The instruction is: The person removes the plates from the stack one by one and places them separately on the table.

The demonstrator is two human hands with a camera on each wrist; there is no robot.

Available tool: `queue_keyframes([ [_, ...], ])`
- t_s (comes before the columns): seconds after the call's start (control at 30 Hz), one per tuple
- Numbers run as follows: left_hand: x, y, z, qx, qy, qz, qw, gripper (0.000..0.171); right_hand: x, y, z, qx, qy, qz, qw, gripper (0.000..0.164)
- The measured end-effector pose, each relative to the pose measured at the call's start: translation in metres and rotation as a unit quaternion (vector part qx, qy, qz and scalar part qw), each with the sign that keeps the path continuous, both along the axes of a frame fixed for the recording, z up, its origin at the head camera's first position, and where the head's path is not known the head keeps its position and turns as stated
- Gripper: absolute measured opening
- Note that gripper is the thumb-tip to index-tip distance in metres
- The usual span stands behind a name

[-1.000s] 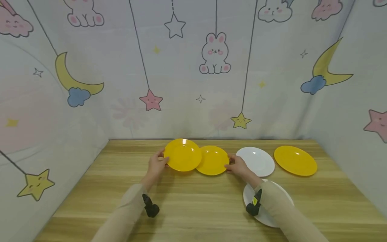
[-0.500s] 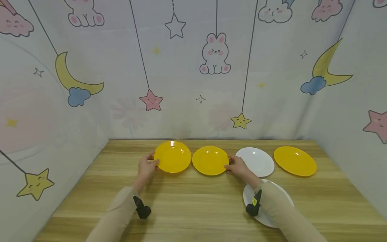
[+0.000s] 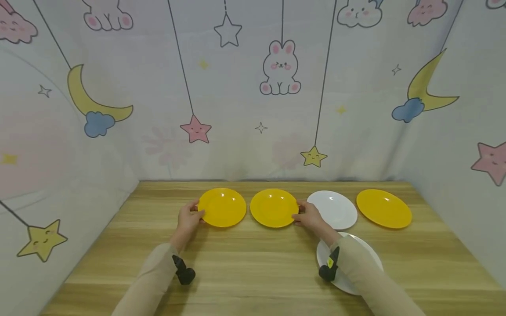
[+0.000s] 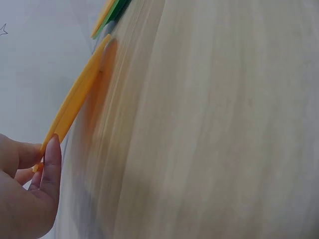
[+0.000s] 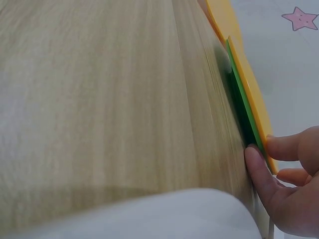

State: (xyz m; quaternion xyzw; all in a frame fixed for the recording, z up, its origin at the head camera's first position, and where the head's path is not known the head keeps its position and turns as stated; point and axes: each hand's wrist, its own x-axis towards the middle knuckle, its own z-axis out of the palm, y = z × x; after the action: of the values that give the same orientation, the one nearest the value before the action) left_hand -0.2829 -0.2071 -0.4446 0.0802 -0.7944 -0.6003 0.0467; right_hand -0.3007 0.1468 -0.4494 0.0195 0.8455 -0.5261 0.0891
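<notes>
Between thumb and fingers, my left hand point(image 3: 189, 218) pinches the left rim of a round yellow plate point(image 3: 222, 208). The left wrist view shows that plate point(image 4: 75, 99) edge-on, low over the wood with its reflection beneath. To its right, my right hand point(image 3: 310, 216) grips the right rim of a second yellow plate point(image 3: 274, 208). Seen edge-on in the right wrist view, a green plate point(image 5: 242, 102) lies directly under this yellow one, within the same grip; the head view hides the green. A narrow gap parts the two yellow plates.
A white plate point(image 3: 334, 210) lies just right of my right hand, with another yellow plate point(image 3: 383, 209) beyond it. Under my right forearm sits a second white plate point(image 3: 326, 252), partly covered. The wooden table point(image 3: 245, 267) ends at a patterned cloth wall point(image 3: 237, 101).
My left hand has carried its yellow plate left, off its overlap with the second plate, and lowered it toward the table. The right hand and its plates have stayed in place.
</notes>
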Motion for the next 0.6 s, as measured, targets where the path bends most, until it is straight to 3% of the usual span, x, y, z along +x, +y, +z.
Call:
queue_keyframes([
  [0.3,-0.007,-0.006,-0.016,0.004,0.016,-0.009,0.9998,0.052,0.002,0.000,0.003,0.014,0.001,0.000,1.000,0.058],
  [0.6,-0.002,-0.005,-0.009,-0.106,-0.015,-0.030,0.9938,0.049,-0.001,0.001,-0.003,0.010,0.004,0.001,1.000,0.058],
])
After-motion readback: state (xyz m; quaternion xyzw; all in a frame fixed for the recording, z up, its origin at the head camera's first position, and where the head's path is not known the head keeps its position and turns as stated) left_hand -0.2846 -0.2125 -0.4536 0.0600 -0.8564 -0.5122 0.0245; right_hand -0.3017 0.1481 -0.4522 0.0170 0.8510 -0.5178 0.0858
